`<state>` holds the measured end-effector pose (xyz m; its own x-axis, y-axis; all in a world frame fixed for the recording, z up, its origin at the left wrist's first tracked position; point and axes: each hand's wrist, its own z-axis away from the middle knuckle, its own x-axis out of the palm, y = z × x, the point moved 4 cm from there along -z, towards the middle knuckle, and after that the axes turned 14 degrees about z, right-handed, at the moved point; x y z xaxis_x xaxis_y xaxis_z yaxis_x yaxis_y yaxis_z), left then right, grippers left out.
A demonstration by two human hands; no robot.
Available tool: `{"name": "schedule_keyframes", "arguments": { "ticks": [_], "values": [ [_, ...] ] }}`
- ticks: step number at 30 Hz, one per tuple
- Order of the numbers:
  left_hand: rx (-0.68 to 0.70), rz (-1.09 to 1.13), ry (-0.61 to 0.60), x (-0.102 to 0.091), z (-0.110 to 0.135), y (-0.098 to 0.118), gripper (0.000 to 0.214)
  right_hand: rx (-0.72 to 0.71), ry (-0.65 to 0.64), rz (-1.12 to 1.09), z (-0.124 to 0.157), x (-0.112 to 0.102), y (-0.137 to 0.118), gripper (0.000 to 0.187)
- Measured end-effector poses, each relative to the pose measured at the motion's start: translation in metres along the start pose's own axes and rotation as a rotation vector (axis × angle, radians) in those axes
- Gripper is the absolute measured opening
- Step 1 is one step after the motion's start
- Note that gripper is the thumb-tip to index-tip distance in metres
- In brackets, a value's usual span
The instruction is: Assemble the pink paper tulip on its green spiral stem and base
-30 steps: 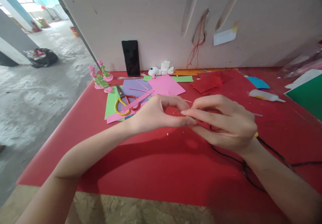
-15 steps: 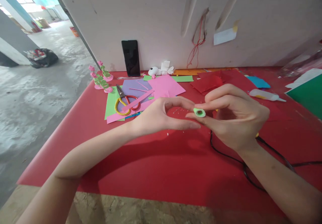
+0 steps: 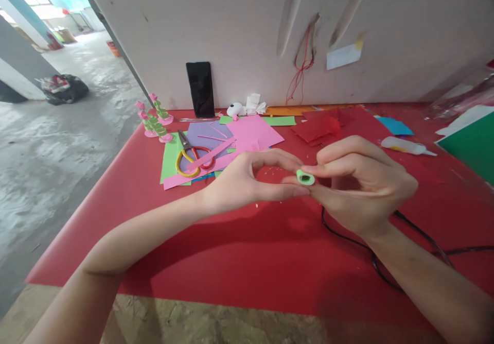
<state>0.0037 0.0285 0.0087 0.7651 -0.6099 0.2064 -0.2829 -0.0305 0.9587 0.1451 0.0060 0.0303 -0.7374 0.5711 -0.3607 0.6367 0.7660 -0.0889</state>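
Note:
A small rolled green paper tube (image 3: pixel 306 177) is held above the red table, its hollow end turned toward me. My left hand (image 3: pixel 247 179) reaches in from the left, its thumb and fingers closed on the tube's near side. From the right, my right hand (image 3: pixel 358 182) pinches the same tube between thumb and fingertips. Behind my left wrist lie scissors (image 3: pixel 185 151) with one yellow and one red handle, on pink paper (image 3: pixel 254 130), purple paper (image 3: pixel 196 130) and green paper (image 3: pixel 170 158).
A black phone (image 3: pixel 200 89) leans on the white panel at the back. Paper flowers (image 3: pixel 154 122) stand at the left edge. Red paper (image 3: pixel 316 127), a glue bottle (image 3: pixel 407 145) and a black cable (image 3: pixel 347 238) lie on the right side of the red table (image 3: pixel 231 267).
The green tube has turned slightly between my fingers, and its opening looks rounder at the top. My right hand has shifted a little downward and to the right.

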Motion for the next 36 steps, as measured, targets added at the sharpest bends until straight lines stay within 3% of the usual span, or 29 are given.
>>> {"name": "schedule_keyframes", "arguments": {
  "ticks": [12, 19, 26, 30, 36],
  "values": [
    [0.029, -0.004, 0.012, -0.001, 0.0, 0.0, 0.009, -0.03, 0.002, -0.016, 0.001, 0.0, 0.0, 0.021],
    [0.006, 0.027, 0.015, -0.002, 0.001, 0.0, 0.011, -0.048, -0.047, -0.055, -0.001, 0.001, 0.002, 0.02],
    [0.013, 0.191, -0.034, -0.007, -0.003, -0.005, 0.012, -0.02, -0.141, -0.198, -0.005, 0.004, 0.01, 0.022],
    [0.033, 0.227, -0.035, -0.01, -0.006, -0.009, 0.011, -0.054, -0.18, -0.133, -0.005, 0.004, 0.007, 0.021],
    [0.026, 0.222, -0.01, -0.011, -0.006, -0.011, 0.011, -0.124, -0.133, -0.055, -0.004, 0.003, 0.003, 0.019]
  ]
}}
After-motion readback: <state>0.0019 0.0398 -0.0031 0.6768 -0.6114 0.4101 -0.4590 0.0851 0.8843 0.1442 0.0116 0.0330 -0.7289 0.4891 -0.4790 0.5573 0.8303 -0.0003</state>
